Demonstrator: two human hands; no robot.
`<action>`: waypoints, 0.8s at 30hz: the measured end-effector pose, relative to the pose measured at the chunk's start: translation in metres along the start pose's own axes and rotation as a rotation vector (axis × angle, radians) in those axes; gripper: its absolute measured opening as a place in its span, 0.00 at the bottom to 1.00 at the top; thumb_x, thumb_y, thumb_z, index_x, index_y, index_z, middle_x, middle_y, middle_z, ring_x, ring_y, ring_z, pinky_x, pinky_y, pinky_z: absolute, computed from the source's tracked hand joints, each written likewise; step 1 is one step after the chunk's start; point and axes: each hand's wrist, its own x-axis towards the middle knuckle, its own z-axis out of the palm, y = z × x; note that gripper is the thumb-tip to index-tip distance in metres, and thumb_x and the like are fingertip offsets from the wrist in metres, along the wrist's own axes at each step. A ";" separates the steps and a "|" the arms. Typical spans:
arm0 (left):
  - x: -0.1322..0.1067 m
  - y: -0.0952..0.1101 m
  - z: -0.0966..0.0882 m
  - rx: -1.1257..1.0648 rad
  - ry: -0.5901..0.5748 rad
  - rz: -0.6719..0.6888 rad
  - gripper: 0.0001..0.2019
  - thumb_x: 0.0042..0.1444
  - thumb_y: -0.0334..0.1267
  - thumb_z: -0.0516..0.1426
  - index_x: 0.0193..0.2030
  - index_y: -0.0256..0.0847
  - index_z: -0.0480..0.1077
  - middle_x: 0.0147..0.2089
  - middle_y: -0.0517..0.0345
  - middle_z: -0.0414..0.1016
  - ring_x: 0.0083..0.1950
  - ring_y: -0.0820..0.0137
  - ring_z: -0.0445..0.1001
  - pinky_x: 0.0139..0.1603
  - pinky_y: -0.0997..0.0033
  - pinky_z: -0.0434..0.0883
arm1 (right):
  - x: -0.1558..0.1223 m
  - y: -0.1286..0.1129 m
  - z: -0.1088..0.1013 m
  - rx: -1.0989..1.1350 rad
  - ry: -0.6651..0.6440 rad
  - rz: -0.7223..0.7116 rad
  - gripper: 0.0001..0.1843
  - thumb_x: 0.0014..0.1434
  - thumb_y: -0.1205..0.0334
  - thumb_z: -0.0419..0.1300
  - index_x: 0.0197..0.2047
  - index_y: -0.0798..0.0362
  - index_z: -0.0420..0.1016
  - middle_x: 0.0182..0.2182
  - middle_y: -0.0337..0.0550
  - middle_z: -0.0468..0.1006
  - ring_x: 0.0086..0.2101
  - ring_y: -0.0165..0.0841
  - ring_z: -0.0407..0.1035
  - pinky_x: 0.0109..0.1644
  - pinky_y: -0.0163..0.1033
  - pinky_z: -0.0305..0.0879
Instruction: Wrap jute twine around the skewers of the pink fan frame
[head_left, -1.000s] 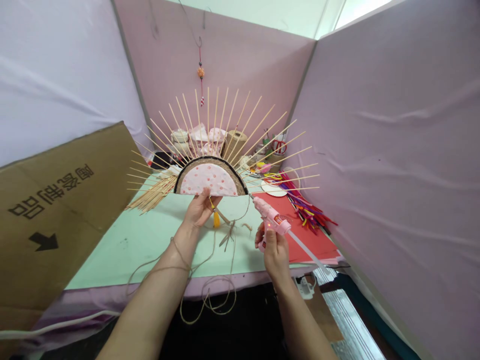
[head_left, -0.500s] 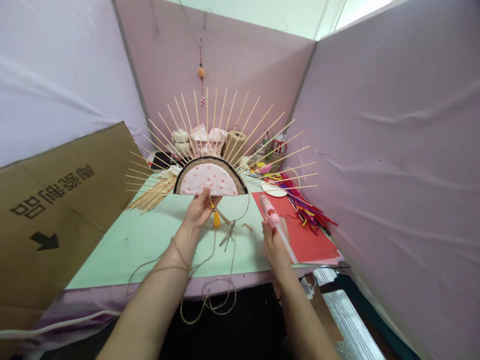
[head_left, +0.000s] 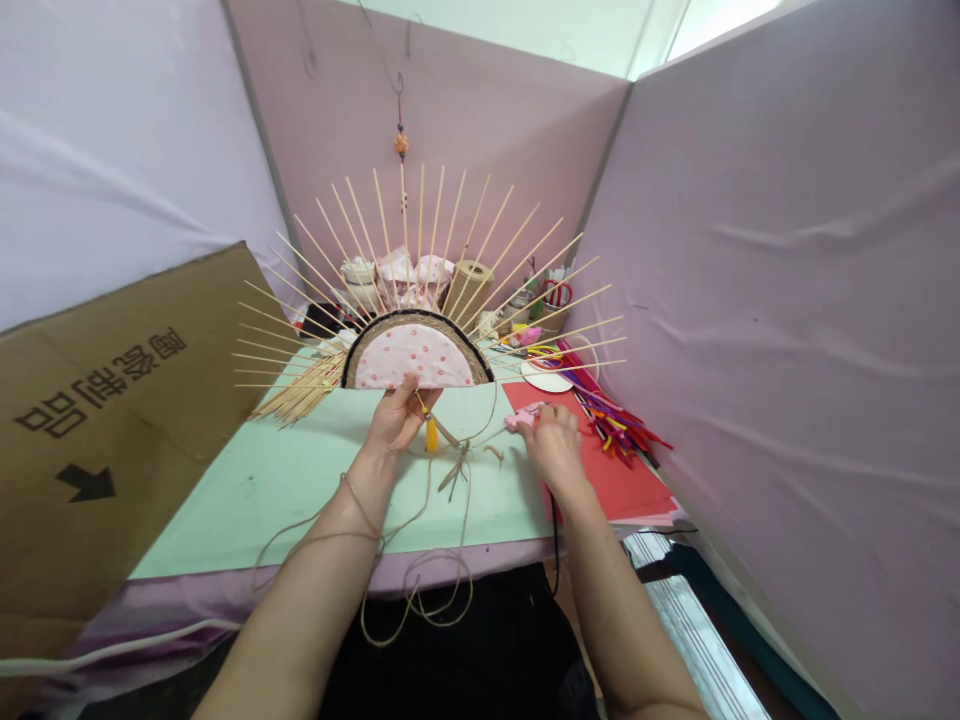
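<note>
My left hand (head_left: 403, 415) grips the bottom edge of a half-round craft piece (head_left: 416, 357), thumb on the front. Its pale pink spotted face has a twine-wrapped, dark-edged rim, and thin wooden sticks (head_left: 457, 210) fan out from behind it. A yellow tassel (head_left: 431, 434) hangs below by the fingers. Twine (head_left: 375, 535) trails from the piece and loops over my left forearm. Over the red paper (head_left: 607, 480), my right hand (head_left: 553, 440) is closed around a pink glue gun (head_left: 521, 418), which the fingers partly cover. A dark cord runs down from that hand.
Behind the piece stand a brown roll (head_left: 471, 285), jars and red-handled scissors (head_left: 557, 292). A bundle of sticks (head_left: 300, 390) lies at left, coloured pipe cleaners (head_left: 619, 420) at right. A cardboard sheet (head_left: 135, 420) leans on the left; fabric walls enclose the table (head_left: 225, 520).
My right hand has turned the glue gun from upright to lying low over the red paper, its white glue stick no longer pointing toward me. The half-round piece has shifted slightly left and tilted.
</note>
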 end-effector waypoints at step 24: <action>0.000 -0.005 0.002 0.055 -0.040 0.055 0.09 0.48 0.29 0.66 0.35 0.39 0.72 0.35 0.59 0.81 0.41 0.70 0.80 0.58 0.59 0.71 | 0.015 -0.061 -0.071 0.523 -0.031 -0.325 0.15 0.62 0.57 0.49 0.38 0.53 0.76 0.24 0.39 0.74 0.28 0.33 0.68 0.34 0.36 0.59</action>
